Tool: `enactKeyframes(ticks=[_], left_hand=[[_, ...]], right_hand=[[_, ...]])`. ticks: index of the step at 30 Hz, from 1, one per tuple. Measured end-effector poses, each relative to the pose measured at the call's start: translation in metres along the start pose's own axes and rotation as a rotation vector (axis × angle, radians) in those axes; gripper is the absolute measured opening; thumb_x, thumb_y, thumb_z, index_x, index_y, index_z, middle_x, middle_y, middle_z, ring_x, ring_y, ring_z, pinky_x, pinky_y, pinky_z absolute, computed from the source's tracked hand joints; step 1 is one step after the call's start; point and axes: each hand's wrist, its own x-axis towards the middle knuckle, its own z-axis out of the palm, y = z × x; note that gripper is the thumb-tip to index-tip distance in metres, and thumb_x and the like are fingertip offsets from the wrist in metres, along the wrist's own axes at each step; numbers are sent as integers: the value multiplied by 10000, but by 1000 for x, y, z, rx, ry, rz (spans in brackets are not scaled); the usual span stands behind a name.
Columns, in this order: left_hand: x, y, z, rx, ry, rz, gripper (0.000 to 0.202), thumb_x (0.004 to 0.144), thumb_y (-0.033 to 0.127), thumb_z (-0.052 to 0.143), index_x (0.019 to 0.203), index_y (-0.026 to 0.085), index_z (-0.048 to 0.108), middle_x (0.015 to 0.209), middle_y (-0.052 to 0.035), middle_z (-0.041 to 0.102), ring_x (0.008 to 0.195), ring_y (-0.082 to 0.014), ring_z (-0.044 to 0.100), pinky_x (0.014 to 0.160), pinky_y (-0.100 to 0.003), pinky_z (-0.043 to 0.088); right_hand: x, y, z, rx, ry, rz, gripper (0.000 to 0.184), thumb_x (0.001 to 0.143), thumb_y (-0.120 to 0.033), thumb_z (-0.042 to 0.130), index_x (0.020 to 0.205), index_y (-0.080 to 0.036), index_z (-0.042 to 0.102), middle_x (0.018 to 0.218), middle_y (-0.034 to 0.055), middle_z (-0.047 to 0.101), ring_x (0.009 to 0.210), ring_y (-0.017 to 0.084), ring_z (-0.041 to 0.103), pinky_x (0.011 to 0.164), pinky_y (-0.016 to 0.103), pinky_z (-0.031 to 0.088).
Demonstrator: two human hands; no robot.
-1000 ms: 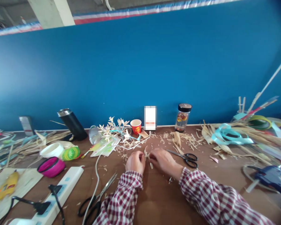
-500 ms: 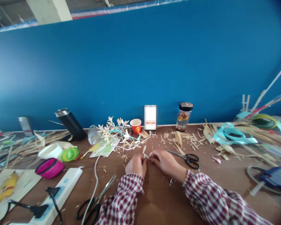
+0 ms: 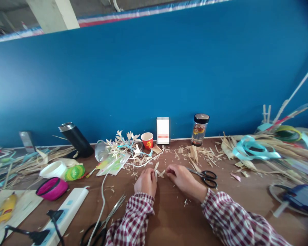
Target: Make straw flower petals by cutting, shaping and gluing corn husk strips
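My left hand (image 3: pixel 145 181) is closed, thumb and fingers pinching a small pale flower (image 3: pixel 159 172) of petal-shaped pieces that look like dried husk. Its petals stick out to the right of my fingertips. My right hand (image 3: pixel 181 178) sits just right of the flower, a small gap away, with thumb and fingertips pressed together. Whether anything is between those fingertips is too small to tell. Beside the right hand lie black-handled scissors (image 3: pixel 208 178). A second pair of scissors (image 3: pixel 102 223) rests left of my left forearm, with a white cable across its handles.
Behind my hands are finished-looking pale flowers (image 3: pixel 124 145), a red paper cup (image 3: pixel 148 141), a blurred-out upright phone-like rectangle (image 3: pixel 163 131) and a glass jar (image 3: pixel 200 130). A power strip (image 3: pixel 66 212) lies left. Blue ribbon (image 3: pixel 251 148) and a blue glue gun (image 3: pixel 299 198) lie right.
My right hand has drawn slightly away from the flower, which it was touching or nearly touching. The left hand keeps hold of the flower. The whole view has shifted slightly.
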Motion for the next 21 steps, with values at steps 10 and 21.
enactKeyframes(ticks=[10,21], left_hand=[[-4,0,-1,-8,-33,47,187,828,227,454,936,245,605,989,-38,615,829,-175,600,626,-258,415],[-5,-3,-1,15,-68,125,428,821,200,441,1225,335,479,1027,-47,582,831,-177,609,639,-247,423]], right_hand=[[5,-9,3,-47,-39,-25,102,814,-212,498,888,-176,559,846,59,654,753,160,588,639,224,360],[12,-11,10,-45,-80,-39,208,756,-371,610,807,-173,573,749,36,642,650,151,563,555,224,329]])
